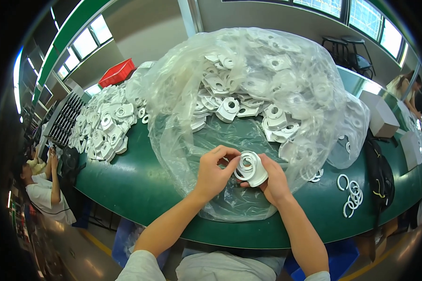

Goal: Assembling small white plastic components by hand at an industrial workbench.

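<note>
Left hand (214,171) pinches one white ring (243,178); right hand (275,183) grasps one white part (260,177).

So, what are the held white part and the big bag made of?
The white part looks like moulded plastic, smooth with a soft sheen, though painted metal is possible. The bag seems thin plastic film: see-through, crinkled, glossy, similar parts visible inside.

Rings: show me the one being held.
The ring pinched by the left hand, in front of the white part in the right hand; the loose rings at right lie on the table.
</note>
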### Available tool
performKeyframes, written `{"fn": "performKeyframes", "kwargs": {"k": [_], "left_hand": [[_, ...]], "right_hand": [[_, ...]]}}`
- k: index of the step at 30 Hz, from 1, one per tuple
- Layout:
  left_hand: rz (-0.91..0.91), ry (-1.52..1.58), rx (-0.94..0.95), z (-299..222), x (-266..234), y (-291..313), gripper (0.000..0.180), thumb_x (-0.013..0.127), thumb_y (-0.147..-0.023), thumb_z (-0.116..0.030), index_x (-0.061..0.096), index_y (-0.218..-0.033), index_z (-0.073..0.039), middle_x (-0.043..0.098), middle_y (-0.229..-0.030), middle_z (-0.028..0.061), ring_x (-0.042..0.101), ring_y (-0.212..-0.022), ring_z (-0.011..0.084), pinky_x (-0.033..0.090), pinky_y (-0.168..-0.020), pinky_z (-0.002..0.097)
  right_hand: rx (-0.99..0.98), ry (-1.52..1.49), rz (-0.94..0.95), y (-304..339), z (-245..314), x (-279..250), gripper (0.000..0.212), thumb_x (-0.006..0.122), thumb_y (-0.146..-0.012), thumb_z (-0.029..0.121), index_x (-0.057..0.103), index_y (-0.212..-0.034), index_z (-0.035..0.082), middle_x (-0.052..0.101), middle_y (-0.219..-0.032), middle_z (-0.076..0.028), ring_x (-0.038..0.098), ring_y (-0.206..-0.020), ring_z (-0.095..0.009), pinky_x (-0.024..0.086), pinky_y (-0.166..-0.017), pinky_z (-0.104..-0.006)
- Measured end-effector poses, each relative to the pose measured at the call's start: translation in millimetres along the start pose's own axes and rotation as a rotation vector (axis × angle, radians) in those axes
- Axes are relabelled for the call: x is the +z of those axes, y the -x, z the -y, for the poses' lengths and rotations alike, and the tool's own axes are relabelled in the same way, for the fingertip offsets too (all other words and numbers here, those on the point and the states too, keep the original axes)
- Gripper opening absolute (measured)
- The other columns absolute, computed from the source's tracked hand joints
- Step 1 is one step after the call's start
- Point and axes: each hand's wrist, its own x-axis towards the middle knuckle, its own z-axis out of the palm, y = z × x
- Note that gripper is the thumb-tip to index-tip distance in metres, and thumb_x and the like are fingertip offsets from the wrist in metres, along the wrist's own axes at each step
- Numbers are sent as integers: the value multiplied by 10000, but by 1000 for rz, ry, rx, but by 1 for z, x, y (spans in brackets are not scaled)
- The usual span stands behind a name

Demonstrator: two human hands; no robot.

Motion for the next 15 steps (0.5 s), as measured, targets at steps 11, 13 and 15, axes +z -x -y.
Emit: {"fn": "performKeyframes", "kwargs": {"k": [11, 13, 15], "left_hand": [[179, 261, -280, 3, -10, -5, 216, 661, -810, -12, 607, -1013, 38, 611, -800, 43, 568, -651, 62, 463, -560, 191], [200, 375, -335, 0, -14, -9, 192, 653, -820, -17, 615, -1001, 36, 616, -793, 42, 566, -638, 66, 462, -550, 197], [121, 446, -286, -1, -17, -11, 137, 636, -838, -25, 631, -961, 37, 625, -764, 46, 567, -615, 75, 459, -539, 201]], "right_hand": [[6, -18, -65, 0, 2, 0, 411, 334, -995, 320, 476, -1151, -33, 597, -1068, -165, 640, -896, -284, 583, -682, -390], [3, -29, -70, 0, 2, -1, 421, 332, -995, 326, 474, -1154, -37, 597, -1068, -167, 642, -889, -290, 579, -685, -386], [26, -15, -54, 0, 3, 1, 437, 325, -995, 331, 467, -1166, -44, 597, -1069, -176, 646, -865, -306, 571, -692, -379]]}}
